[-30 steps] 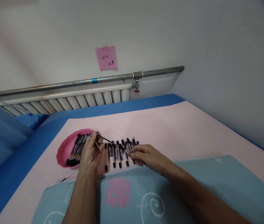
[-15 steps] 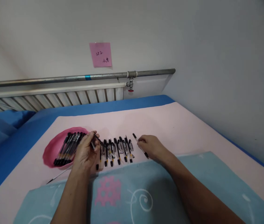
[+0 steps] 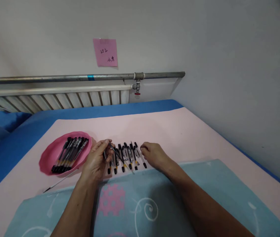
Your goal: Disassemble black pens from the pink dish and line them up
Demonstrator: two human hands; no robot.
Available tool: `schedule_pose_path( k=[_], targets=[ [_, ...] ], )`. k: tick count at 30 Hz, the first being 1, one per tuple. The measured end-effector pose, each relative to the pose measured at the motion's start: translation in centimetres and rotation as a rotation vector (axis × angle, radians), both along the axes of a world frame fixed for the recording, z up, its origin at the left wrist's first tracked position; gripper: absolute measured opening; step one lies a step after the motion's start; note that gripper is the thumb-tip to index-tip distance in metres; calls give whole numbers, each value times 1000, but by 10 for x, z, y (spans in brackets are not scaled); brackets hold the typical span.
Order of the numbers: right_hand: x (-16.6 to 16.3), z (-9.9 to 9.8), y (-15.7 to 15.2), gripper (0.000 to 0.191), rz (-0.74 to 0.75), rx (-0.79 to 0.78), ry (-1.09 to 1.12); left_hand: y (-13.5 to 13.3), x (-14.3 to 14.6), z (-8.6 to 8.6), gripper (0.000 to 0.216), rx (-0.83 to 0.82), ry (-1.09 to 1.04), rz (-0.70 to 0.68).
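My left hand point(image 3: 98, 159) is closed around a thin dark pen refill point(image 3: 119, 156), which slants down to the right over the row of pens. Another dark piece shows between its fingers; I cannot make out what it is. My right hand point(image 3: 154, 155) has its fingers curled together against the rightmost pen point(image 3: 143, 160), a clear one with black ends, at the end of the row. Between the hands, several black-capped pens point(image 3: 123, 168) lie side by side on the pink sheet, with small clear and silvery parts among them.
A pink oval basket point(image 3: 46, 158) at the left holds a bundle of assembled pens point(image 3: 69, 154). A thin white refill point(image 3: 60, 180) with a dark tip lies in front of it. Nearest me is a blue-green patterned cloth point(image 3: 179, 191). Behind stand a radiator point(image 3: 80, 99) and a pipe point(image 3: 162, 75).
My right hand has moved left with the rightmost pen, bringing it up beside the row. My left hand still holds the refill, now further over the pens. The view has shifted slightly.
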State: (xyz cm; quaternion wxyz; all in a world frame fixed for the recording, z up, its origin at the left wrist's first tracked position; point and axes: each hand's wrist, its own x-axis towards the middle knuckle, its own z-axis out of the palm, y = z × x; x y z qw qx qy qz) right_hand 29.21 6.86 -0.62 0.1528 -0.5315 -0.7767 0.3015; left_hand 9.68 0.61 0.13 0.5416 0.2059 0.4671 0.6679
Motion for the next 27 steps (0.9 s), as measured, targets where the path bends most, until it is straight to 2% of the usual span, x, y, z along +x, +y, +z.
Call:
schedule_pose_path(
  k=[2,5,7,13,16,20,23,27],
  targets=[
    [-1,4,-4,20,31,-56,116,0,7,-1,26,-21,27,-25],
    [-4,11,-13,22,175,-282,354,-1,16,-2,26,-38,46,-53],
    [-6,14,-19,20,240,-412,430,0,21,-4,26,-39,54,-78],
    [-10,16,-24,12,256,-470,434,0,25,-4,24,-27,75,-117],
    [-6,17,-20,12,235,-412,349,0,19,-3,24,-27,59,-55],
    [4,19,-9,16,51,-138,74,1,7,-4,24,-17,28,70],
    [9,16,0,19,-38,-36,-144,1,5,-2,25,-33,30,56],
    [8,8,4,20,-30,-30,-212,-2,10,0,25,-91,49,2]
  ],
)
